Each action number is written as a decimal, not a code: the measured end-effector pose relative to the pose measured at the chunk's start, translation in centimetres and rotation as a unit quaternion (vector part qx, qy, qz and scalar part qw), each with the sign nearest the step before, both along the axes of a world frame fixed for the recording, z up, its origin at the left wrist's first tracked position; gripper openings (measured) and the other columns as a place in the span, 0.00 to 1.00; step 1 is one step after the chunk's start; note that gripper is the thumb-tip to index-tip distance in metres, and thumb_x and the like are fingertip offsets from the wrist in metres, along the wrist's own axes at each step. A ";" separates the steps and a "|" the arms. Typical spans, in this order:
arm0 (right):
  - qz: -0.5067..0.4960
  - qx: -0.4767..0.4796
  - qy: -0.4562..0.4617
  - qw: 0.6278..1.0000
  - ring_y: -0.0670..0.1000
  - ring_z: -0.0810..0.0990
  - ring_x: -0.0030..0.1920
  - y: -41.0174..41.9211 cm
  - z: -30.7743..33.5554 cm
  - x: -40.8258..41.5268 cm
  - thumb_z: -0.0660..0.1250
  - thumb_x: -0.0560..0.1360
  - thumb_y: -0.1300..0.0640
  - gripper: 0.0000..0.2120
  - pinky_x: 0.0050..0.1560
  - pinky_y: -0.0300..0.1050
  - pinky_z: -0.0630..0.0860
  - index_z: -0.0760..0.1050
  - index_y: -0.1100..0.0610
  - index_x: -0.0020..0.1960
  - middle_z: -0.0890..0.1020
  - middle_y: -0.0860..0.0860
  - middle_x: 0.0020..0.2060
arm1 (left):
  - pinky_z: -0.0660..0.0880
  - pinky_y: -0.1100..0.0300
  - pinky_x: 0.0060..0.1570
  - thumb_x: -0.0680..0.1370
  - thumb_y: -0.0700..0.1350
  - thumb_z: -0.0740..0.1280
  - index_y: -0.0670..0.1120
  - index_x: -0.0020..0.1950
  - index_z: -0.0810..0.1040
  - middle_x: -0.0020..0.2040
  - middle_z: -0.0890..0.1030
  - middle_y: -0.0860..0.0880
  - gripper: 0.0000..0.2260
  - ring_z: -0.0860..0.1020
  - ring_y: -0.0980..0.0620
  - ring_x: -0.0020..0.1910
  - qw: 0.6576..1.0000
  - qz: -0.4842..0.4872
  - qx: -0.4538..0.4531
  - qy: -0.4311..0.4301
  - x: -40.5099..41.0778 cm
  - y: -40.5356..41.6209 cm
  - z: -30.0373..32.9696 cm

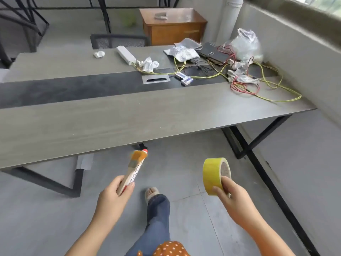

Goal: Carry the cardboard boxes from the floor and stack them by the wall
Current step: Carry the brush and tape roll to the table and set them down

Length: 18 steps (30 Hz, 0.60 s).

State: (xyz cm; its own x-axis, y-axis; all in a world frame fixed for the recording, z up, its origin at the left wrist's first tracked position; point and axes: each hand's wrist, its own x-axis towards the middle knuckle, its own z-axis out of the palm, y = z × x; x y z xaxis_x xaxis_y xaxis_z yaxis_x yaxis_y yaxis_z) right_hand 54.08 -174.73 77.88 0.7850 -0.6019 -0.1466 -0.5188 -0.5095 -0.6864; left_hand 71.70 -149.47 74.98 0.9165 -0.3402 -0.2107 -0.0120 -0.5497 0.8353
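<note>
**Hands full of small tools, no boxes in sight**

Your left hand (pixel 114 193), low and left of centre in the frame, is wrapped around the pale wooden handle of a flat paintbrush with orange bristles (pixel 135 164); a printed tube with a red cap (pixel 137 169) appears to be gripped alongside it in the same fist, both pointing up and away from you toward the table edge. Your right hand (pixel 227 193), low and right of centre, pinches a yellow roll of adhesive tape (pixel 215 175) by its rim, thumb on the outer face and fingers at the core side, so the roll stands on edge.

Held out like this in front of you, both loads look ready to be set down on the long grey wooden table (pixel 129 117) that fills the middle of the frame. Its near strip lies bare, while the upper right end carries a tangle of yellow and red wires (pixel 254 85), crumpled paper and a clear plastic bag (pixel 245 45).

The cardboard boxes you are meant to carry are not visible anywhere here; neither the grey floor (pixel 46 218) at the bottom nor the pale wall (pixel 304 61) at the right shows one. You will likely need both hands freed before lifting any box, so that part of the task looks not yet begun.
</note>
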 end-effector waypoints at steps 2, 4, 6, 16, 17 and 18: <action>0.002 -0.007 -0.008 1.000 0.46 0.63 0.31 -2.7 -0.3 3.7 0.67 0.76 0.61 0.08 0.32 0.37 0.62 0.70 0.63 0.41 0.67 0.48 0.29 | 0.63 0.63 0.27 0.76 0.44 0.68 0.51 0.41 0.76 0.27 0.72 0.49 0.05 0.68 0.50 0.27 1.000 -0.002 -0.003 -0.005 4.0 -2.8 -0.5; -0.005 -0.007 -0.015 1.000 0.46 0.63 0.30 -5.4 -0.5 7.5 0.67 0.76 0.61 0.08 0.32 0.38 0.61 0.70 0.63 0.41 0.67 0.48 0.28 | 0.66 0.56 0.32 0.77 0.44 0.68 0.50 0.40 0.75 0.28 0.73 0.48 0.06 0.69 0.48 0.29 1.000 -0.015 0.001 -0.008 8.4 -6.0 -0.7; -0.020 -0.002 -0.014 1.000 0.46 0.62 0.30 -7.9 -0.2 11.1 0.67 0.76 0.61 0.07 0.32 0.39 0.60 0.72 0.65 0.44 0.68 0.50 0.29 | 0.67 0.54 0.33 0.77 0.44 0.68 0.51 0.39 0.74 0.28 0.72 0.49 0.07 0.69 0.48 0.29 1.000 -0.029 0.000 -0.011 12.4 -9.2 -0.2; 0.032 0.006 0.032 0.999 0.43 0.68 0.31 -19.3 -1.4 24.2 0.67 0.76 0.60 0.05 0.34 0.36 0.65 0.72 0.59 0.43 0.69 0.46 0.27 | 0.62 0.57 0.30 0.77 0.46 0.68 0.48 0.42 0.75 0.27 0.69 0.52 0.05 0.65 0.51 0.27 0.996 -0.086 0.028 -0.002 25.5 -23.0 -0.3; 0.048 0.006 0.047 0.998 0.42 0.70 0.31 -20.6 -1.8 25.2 0.66 0.77 0.60 0.06 0.34 0.35 0.66 0.72 0.57 0.42 0.70 0.46 0.26 | 0.62 0.56 0.31 0.77 0.46 0.67 0.47 0.42 0.75 0.28 0.69 0.52 0.05 0.65 0.50 0.28 0.996 -0.079 0.039 0.000 26.3 -24.1 -0.7; 0.063 0.010 0.063 0.996 0.41 0.71 0.31 -22.1 -2.1 26.3 0.66 0.77 0.59 0.07 0.35 0.33 0.67 0.71 0.53 0.41 0.70 0.45 0.27 | 0.62 0.56 0.31 0.77 0.47 0.67 0.47 0.42 0.75 0.28 0.70 0.51 0.06 0.66 0.50 0.28 0.996 -0.073 0.053 0.006 27.0 -25.1 -1.3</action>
State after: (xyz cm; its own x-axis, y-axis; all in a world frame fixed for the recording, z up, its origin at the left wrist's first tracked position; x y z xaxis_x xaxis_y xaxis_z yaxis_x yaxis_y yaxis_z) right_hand 80.33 -196.83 75.80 0.8284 -0.4961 -0.2599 -0.5349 -0.5634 -0.6296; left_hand 98.66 -174.62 73.70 0.8555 -0.4457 -0.2635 -0.0884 -0.6273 0.7737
